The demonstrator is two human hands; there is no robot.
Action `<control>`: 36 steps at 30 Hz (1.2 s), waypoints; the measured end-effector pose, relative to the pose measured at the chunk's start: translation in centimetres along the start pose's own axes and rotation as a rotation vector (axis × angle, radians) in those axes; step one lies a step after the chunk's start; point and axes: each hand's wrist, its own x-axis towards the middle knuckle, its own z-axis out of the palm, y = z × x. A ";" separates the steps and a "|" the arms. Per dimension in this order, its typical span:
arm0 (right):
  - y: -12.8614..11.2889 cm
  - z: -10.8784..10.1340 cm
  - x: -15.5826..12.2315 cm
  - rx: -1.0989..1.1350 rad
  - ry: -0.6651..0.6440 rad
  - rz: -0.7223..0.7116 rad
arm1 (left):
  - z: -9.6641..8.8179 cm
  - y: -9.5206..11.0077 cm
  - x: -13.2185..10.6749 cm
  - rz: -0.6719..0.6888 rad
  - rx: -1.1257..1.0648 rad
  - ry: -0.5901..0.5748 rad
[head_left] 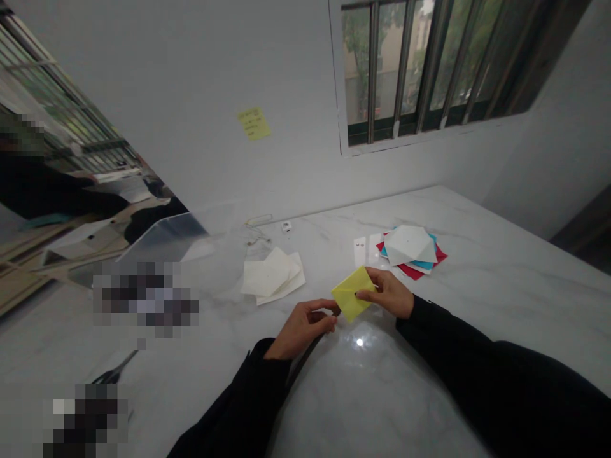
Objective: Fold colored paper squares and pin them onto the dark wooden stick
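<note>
My right hand (389, 292) is closed on a small yellow envelope (352, 294), thumb on its face and fingers behind its right edge. The envelope is tilted just above the marble-patterned table. At its lower left corner is my left hand (308, 324), fingers curved and thumb a little apart; its fingertips are at the envelope's edge, and I cannot tell if they touch it. Beyond the right hand lies a pile of red, blue and white envelopes (409, 247). Several off-white paper pieces (272, 275) overlap on the table beyond the left hand.
Small white cards (359, 251) with dark dots lie near the pile. A small white block (286, 226) and thin string (258, 238) are by the wall. At left stands a clear plastic bin (167, 235); a person in dark clothes (52, 184) sits farther off. A yellow note (254, 123) sticks to the wall.
</note>
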 end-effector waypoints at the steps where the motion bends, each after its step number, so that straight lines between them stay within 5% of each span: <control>1: 0.0 -0.2 0.1 0.002 0.013 0.002 | -0.1 0.0 0.1 -0.012 0.004 0.008; 5: 0.4 -1.1 0.4 -0.048 0.107 0.033 | -0.2 -0.3 0.5 -0.005 -0.006 0.100; 11: 0.8 -1.6 0.6 -0.416 0.448 0.049 | -0.3 -0.6 1.2 0.026 -0.093 0.304; 12: 0.4 -1.4 0.3 -0.423 0.367 0.076 | -0.3 -0.7 1.3 0.023 -0.103 0.325; 14: -0.9 -0.9 -0.4 -0.365 -0.075 0.190 | -0.3 -0.9 1.3 0.023 -0.123 0.358; 17: -2.9 0.4 -1.9 -0.138 -1.199 0.459 | -0.4 -1.1 1.4 0.032 -0.168 0.394; 18: -3.2 0.8 -2.3 -0.077 -1.389 0.504 | -0.4 -1.2 1.4 0.034 -0.184 0.400; 19: -3.3 1.1 -2.5 -0.030 -1.419 0.502 | -0.5 -1.2 1.5 0.034 -0.195 0.402; 26: -0.4 0.4 -1.3 -0.077 -0.725 0.287 | 0.0 -0.9 1.4 0.039 -0.201 0.434; 32: 1.1 -1.6 0.6 -0.124 0.371 0.058 | 0.0 -0.7 1.4 0.020 -0.187 0.455; 34: 1.4 -1.9 0.8 -0.089 0.544 0.046 | 0.0 -0.6 1.3 0.018 -0.174 0.452; 36: 1.4 -1.3 0.6 -0.040 0.584 0.086 | 0.1 -0.5 1.3 0.019 -0.157 0.443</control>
